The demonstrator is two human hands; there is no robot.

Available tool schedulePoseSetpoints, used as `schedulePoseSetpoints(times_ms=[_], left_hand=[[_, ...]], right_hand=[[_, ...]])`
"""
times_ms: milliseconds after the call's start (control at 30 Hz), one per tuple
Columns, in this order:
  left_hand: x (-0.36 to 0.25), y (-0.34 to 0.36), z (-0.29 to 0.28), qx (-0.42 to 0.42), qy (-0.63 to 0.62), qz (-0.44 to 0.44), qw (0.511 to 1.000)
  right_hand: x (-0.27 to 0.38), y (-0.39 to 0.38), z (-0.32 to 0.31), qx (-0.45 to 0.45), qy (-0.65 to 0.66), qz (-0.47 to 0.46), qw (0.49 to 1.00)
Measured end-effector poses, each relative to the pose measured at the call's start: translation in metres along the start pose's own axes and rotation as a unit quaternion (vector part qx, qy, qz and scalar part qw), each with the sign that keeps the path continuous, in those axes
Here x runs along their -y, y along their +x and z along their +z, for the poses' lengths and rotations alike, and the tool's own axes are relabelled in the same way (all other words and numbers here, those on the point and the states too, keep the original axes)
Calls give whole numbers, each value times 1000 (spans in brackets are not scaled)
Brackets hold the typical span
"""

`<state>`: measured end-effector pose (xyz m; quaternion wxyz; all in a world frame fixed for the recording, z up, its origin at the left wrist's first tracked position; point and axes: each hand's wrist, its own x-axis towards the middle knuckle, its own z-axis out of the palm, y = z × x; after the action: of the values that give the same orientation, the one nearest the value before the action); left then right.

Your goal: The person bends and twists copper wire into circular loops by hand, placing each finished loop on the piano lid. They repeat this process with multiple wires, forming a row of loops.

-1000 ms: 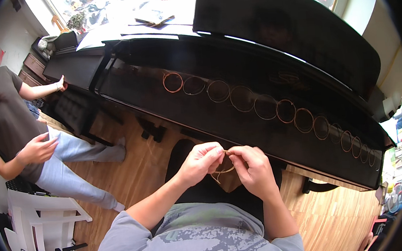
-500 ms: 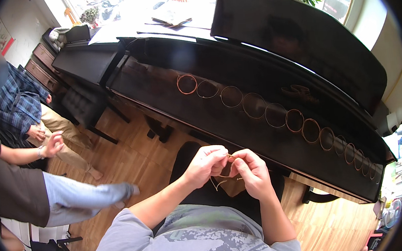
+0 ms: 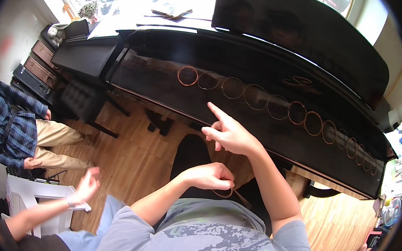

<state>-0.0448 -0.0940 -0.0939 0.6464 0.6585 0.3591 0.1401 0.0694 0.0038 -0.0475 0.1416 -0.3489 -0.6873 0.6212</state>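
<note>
Your left hand (image 3: 210, 176) pinches a thin coiled wire (image 3: 226, 193), partly hidden by fingers. Your right hand (image 3: 228, 132) points, open, toward wire rings (image 3: 256, 97) on the piano lid (image 3: 158, 76).

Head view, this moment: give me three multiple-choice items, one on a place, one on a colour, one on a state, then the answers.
1. Where do the coiled wire rings lie?
A. In a row on the closed piano lid
B. On the wooden floor
C. On the white stool

2. What colour is the piano?
A. White
B. Black
C. Red

3. How is the right hand?
A. Closed in a fist
B. Flat on the floor
C. Raised with the forefinger pointing toward the rings

Answers:
1 A: the coiled wire rings sit in a line along the piano lid.
2 B: its surface is glossy black.
3 C: the right hand points outward, while the left hand pinches a wire loop near the lap.
</note>
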Motion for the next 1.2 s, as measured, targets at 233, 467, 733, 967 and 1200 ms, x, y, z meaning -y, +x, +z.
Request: schedulePoseSetpoints(times_ms=[233, 467, 733, 967, 1200], left_hand=[[8, -9, 5, -27, 36, 110, 993], [12, -9, 4, -38, 15, 88, 995], [-12, -24, -22, -9, -44, 58, 997], [-36, -8, -52, -11, -70, 57, 996], [-29, -9, -70, -30, -77, 49, 995]], right_hand=[[1, 35, 35, -97, -78, -128, 984], [15, 82, 29, -273, -500, -297, 766], [33, 125, 39, -249, -580, -263, 730], [45, 160, 16, -226, -601, -229, 731], [44, 184, 14, -219, -592, -230, 740]])
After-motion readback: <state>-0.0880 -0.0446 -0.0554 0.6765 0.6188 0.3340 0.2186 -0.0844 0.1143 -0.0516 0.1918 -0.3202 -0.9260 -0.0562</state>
